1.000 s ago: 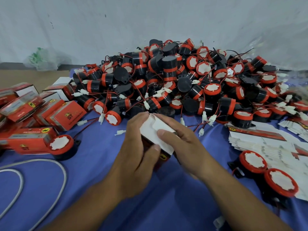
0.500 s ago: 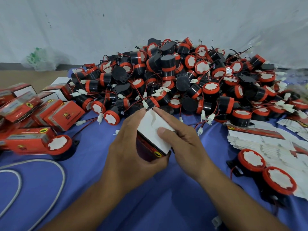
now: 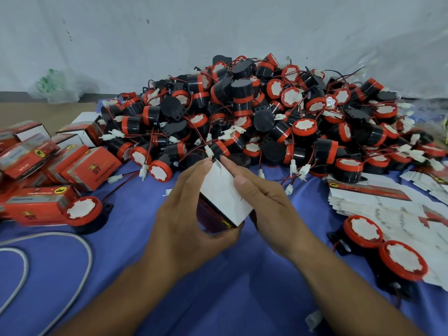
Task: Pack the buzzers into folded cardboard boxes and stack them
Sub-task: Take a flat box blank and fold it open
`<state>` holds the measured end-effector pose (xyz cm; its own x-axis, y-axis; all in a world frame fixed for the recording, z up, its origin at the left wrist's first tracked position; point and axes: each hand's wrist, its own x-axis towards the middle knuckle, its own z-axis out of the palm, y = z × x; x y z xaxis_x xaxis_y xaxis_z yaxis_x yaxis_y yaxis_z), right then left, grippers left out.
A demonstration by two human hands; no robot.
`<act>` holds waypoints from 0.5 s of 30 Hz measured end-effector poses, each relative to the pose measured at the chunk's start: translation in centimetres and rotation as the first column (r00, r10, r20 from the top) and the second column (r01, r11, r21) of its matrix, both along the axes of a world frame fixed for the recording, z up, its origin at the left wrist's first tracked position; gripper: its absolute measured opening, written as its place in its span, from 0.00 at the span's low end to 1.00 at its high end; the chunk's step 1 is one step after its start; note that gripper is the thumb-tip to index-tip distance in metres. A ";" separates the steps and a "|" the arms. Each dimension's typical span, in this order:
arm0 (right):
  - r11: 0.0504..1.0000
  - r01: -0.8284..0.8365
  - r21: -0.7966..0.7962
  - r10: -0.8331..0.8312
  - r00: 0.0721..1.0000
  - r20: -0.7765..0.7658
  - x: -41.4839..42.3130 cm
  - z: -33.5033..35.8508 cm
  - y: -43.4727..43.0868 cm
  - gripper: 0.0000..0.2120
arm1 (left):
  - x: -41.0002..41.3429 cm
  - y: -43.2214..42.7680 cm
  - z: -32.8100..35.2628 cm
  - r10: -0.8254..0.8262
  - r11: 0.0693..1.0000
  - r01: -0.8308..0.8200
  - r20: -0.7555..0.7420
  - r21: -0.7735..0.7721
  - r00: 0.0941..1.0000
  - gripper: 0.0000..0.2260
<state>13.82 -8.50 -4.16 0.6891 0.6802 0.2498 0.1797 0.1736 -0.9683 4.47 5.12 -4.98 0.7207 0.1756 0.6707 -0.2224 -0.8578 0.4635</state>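
L hand (image 3: 186, 214) grip clasps box (image 3: 224, 192), flap closed, contents hidden; R hand (image 3: 264, 202) fingers flat on its side.

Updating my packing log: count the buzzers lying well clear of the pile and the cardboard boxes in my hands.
Lone buzzers: 3
Held cardboard box: 1
Total: 4

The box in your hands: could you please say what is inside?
The box shows only its closed white face and red side, held by the left hand, right hand pressing; contents are hidden.
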 end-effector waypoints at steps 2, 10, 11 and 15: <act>0.998 -0.021 0.066 0.027 0.995 -0.094 0.2 0.0 0.0 0.18 | 0.0 0.0 -0.1 -0.010 1.000 0.010 0.005 0.006 1.000 0.40; 0.999 -0.040 -0.021 0.034 0.971 -0.238 1.1 0.2 -0.6 0.28 | 0.3 0.3 -0.4 -0.055 0.995 0.056 -0.017 0.088 0.998 0.41; 0.997 -0.049 -0.055 0.036 0.977 -0.212 1.3 0.3 -0.8 0.30 | 0.4 0.4 -0.5 -0.071 0.994 0.073 -0.022 0.086 0.997 0.41; 0.979 0.045 -0.197 -0.021 0.993 0.120 1.5 1.1 -2.0 0.33 | 0.8 1.3 -0.8 -0.212 0.977 0.213 -0.052 0.007 0.976 0.39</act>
